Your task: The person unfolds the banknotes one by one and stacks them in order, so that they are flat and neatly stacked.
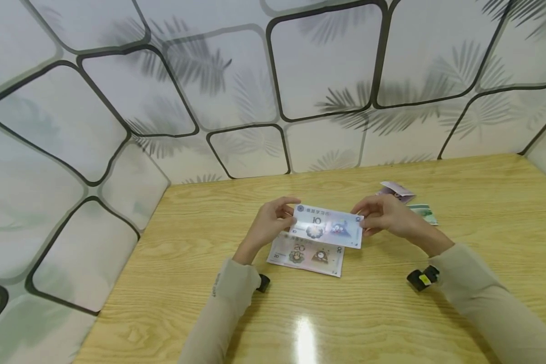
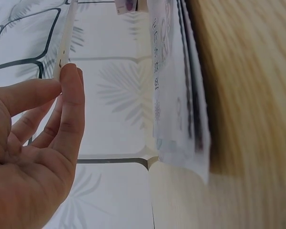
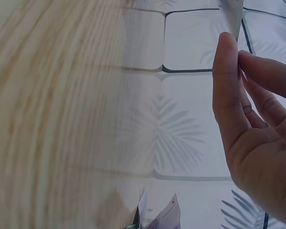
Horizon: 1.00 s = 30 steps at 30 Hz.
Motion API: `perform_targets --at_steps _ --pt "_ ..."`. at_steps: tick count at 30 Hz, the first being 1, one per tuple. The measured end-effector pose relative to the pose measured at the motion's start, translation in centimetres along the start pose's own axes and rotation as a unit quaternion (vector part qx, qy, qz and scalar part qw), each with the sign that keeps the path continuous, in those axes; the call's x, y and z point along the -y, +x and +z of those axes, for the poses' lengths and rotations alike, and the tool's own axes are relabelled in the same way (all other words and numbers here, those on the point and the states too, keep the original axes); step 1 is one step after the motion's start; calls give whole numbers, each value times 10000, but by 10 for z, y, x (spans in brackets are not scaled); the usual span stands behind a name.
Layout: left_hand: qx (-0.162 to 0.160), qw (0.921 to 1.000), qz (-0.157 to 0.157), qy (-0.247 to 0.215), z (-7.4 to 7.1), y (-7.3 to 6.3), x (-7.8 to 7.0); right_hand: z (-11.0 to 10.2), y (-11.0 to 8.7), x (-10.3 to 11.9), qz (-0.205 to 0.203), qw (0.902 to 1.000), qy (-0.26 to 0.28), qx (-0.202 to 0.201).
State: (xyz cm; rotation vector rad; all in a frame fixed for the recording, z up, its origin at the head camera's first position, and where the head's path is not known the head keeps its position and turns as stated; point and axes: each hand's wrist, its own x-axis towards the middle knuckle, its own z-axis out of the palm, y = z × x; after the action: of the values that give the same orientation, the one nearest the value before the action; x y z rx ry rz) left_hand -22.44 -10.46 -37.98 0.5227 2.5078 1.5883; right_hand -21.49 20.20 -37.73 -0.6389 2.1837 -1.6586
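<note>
A play banknote marked 10 [image 1: 327, 225] is held up by both hands, its printed face toward the head camera. My left hand [image 1: 268, 220] pinches its left end between thumb and fingers; my right hand [image 1: 387, 215] grips the right end the same way. Below it on the table lies a play banknote marked 20 [image 1: 307, 255], its top edge covered by the raised note. From the side, the left wrist view shows several layered notes [image 2: 176, 95] there, apart from the left hand. Only a corner of the raised note [image 3: 232, 16] appears in the right wrist view, at the fingertips.
Beyond the right hand, a folded purple note [image 1: 395, 191] and a green note [image 1: 424, 213] lie on the wooden table [image 1: 186, 303]. A patterned wall [image 1: 327, 65] borders the table at the back and left. Dark devices [image 1: 422, 279] sit at both wrists.
</note>
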Motion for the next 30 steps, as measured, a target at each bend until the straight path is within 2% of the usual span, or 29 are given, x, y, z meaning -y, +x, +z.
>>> perform_targets --at_steps 10,16,30 --pt "63 10000 -10 48 -4 -4 1 4 2 2 109 9999 10 97" --pt "115 9999 19 87 -6 -6 2 6 4 1 19 9998 89 163" --pt "201 9996 -178 132 -11 -12 5 12 8 -3 12 9994 7 337"
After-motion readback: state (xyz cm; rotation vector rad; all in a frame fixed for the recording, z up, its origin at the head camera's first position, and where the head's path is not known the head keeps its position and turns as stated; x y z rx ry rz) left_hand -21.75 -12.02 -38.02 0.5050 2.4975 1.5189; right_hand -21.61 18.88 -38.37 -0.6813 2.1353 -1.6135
